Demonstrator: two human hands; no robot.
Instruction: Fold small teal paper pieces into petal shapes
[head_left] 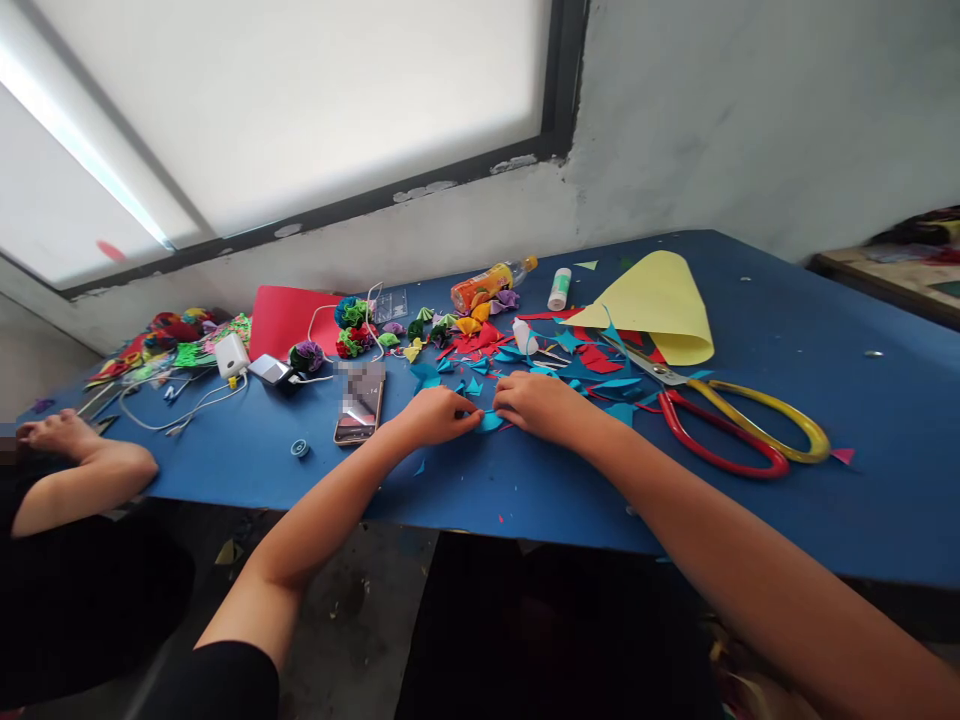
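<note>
Low over the blue table, my left hand [441, 415] and my right hand [541, 404] face each other with their fingers pinched. Between the fingertips is a small blue paper piece [490, 423], gripped from both sides and partly hidden by the fingers. Just beyond my hands lie blue and red paper scraps [598, 358] and a small white bottle [524, 337]. Large scissors [727, 425] with one red and one yellow handle rest to the right of my right hand, blades partly apart. A phone [360, 404] lies left of my left hand.
A rolled yellow sheet [652, 305], a glue stick [559, 289] and an orange drink bottle [487, 284] are at the back. Paper flowers [354, 325], a red sheet [285, 318] and a white charger with cables [232, 356] occupy the left. Another person's arm [90, 470] rests far left.
</note>
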